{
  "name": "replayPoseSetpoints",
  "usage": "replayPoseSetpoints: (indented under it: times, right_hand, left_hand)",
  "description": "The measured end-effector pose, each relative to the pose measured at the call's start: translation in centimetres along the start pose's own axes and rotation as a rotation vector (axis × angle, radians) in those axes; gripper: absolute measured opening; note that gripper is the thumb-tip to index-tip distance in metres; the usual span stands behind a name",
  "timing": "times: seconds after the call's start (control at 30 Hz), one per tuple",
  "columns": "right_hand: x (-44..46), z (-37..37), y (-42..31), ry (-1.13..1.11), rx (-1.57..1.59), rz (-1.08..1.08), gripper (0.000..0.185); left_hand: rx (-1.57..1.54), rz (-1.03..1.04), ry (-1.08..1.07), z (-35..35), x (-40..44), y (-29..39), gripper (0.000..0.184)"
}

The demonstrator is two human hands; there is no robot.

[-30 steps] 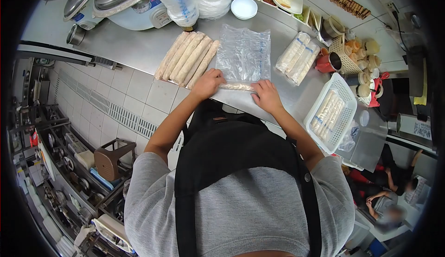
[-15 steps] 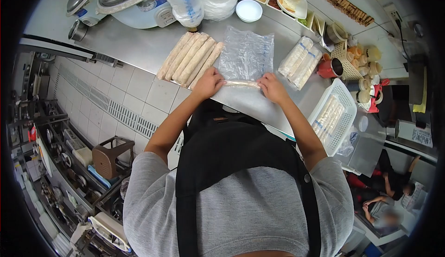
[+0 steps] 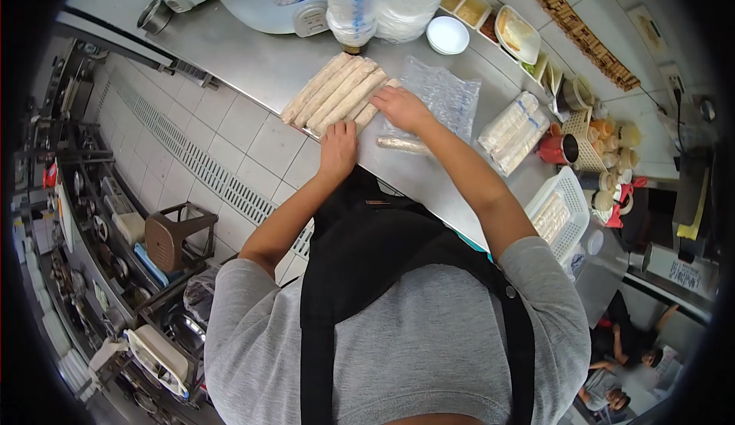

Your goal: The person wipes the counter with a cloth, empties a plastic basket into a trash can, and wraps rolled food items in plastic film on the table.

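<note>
Several long, pale, log-shaped rolls [image 3: 331, 88] lie side by side on the counter; what they are made of I cannot tell. The outermost roll [image 3: 366, 116] on the right has my left hand [image 3: 338, 152] closed on its near end and my right hand [image 3: 401, 109] closed on its far end. Under my right forearm, another roll [image 3: 400, 145] rests along the near edge of a clear plastic sheet [image 3: 448, 99], partly wrapped in it. Part of that roll is hidden by the arm.
Wrapped rolls [image 3: 514, 130] lie farther right, near a white plastic basket [image 3: 576, 230] holding more. Behind stand large plastic-bag bundles [image 3: 351, 4], a white bowl [image 3: 448, 36], a cooker [image 3: 287, 13], food trays [image 3: 472, 8] and a red pitcher [image 3: 557, 149]. People sit at lower right.
Both hands have let go of the roll on the plastic sheet and moved left to the pile, taking hold of its outermost roll. The view has shifted slightly.
</note>
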State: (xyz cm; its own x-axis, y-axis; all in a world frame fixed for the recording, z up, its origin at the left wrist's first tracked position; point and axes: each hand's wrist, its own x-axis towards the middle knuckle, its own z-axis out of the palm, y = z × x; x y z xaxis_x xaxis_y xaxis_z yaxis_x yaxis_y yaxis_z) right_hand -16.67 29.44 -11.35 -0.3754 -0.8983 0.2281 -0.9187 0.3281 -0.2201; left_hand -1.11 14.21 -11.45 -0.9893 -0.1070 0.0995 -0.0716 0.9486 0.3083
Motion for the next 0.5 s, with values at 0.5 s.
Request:
replayPoseSetpoints:
  times: [0.5]
  right_hand:
    - [1.8,-0.3,1.4,-0.208,-0.106,-0.21,0.018]
  left_hand:
    - [-0.071,-0.105,0.061,1.2,-0.9,0.3,0.043]
